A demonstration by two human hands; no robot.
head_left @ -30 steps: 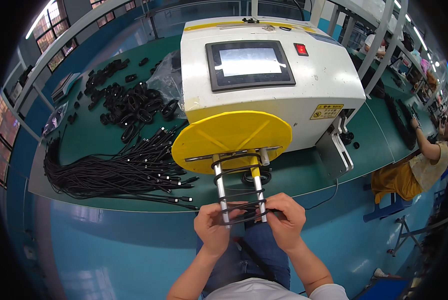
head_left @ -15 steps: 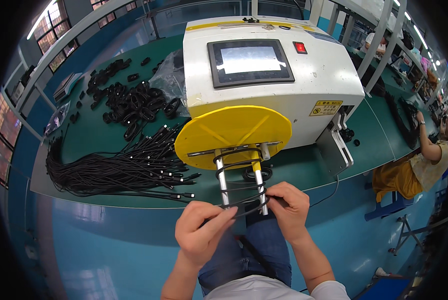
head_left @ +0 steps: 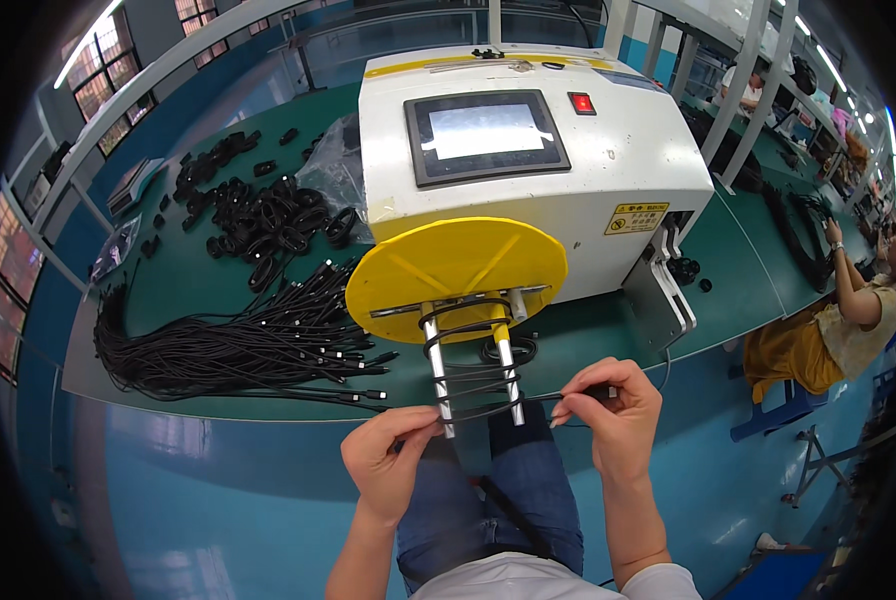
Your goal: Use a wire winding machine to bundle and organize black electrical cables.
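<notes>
1. Left: the bunch of loose black cables [head_left: 228, 345] lies on the green table [head_left: 158, 395], unchanged over the last second.
2. Lower centre-left: the left hand [head_left: 388, 460] was between the prongs half a second ago; now its thumb and forefinger nearly meet beside the left prong's free end. I cannot tell whether they grip the cable.
3. Centre: the black cable [head_left: 483, 412] is looped around both metal prongs [head_left: 438, 376], below the yellow disc [head_left: 458, 265].
4. Right of centre: the right hand [head_left: 623, 415] has left the right prong and moved outward. Thumb and forefinger are closed in a pinch on the cable's end section, the other fingers curled.
5. A stretch of cable now spans from the right prong to that hand; I judge the winding's end is being drawn free while the loops stay on.
</notes>
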